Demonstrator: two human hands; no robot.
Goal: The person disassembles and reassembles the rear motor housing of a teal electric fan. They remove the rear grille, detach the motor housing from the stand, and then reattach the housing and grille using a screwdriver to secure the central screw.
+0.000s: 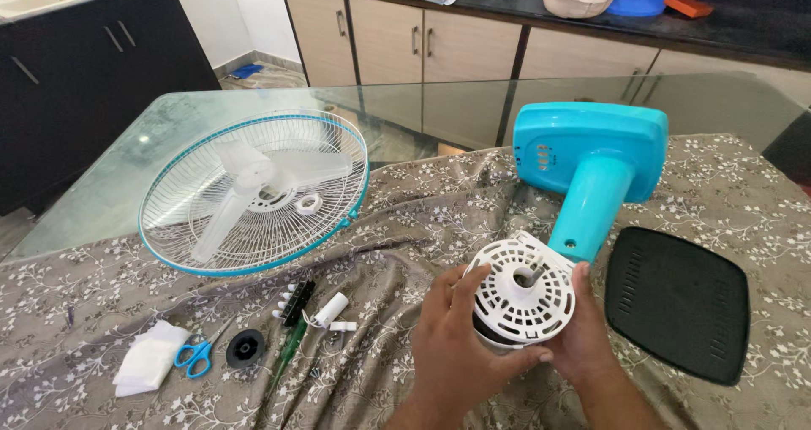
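A turquoise fan body (591, 155) lies on its side on the patterned cloth (422, 202), its neck pointing toward me. At the near end sits the round white motor housing (524, 291) with a metal shaft sticking up from its middle. My left hand (460, 341) wraps the housing's left and lower side, thumb along its bottom edge. My right hand (583, 333) grips its right side. Both hands hold the housing together.
On the glass table (110, 176) a white fan guard with blades (253, 189) rests at left. Near it lie scissors (196, 354), a black round cap (246, 346), a screwdriver (287, 354), a white cloth (150, 358) and small parts. A black base plate (676, 303) sits at right. Cabinets stand behind.
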